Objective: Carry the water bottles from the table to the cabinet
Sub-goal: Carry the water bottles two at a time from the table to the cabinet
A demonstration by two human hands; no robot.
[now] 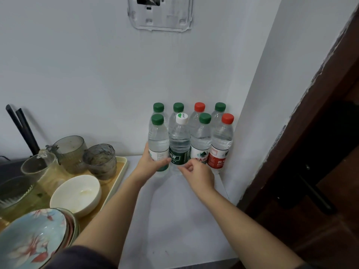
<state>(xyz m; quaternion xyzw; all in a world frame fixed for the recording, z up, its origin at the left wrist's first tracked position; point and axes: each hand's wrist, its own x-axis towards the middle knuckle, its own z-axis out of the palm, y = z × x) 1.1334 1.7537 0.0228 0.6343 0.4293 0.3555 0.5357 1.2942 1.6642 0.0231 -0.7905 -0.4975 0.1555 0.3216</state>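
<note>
A tray with glasses and bowls is seen left of the left hand. That hand is wrapped around the front-left green-capped bottle, thumb across its label. Just right of it, the white-capped bottle is nearly touched by the right hand, fingers loosely curled, nothing gripped. 8 bottles are stood in 2 rows on the white counter, against the wall corner beyond both hands.

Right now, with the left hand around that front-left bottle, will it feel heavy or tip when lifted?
The green-capped bottle looks full, so probably hefty for its size. It is tall and narrow, so a push might tip it into its neighbours. The left hand wraps low on the label, which may be less slippery than the ribbed plastic.
</note>
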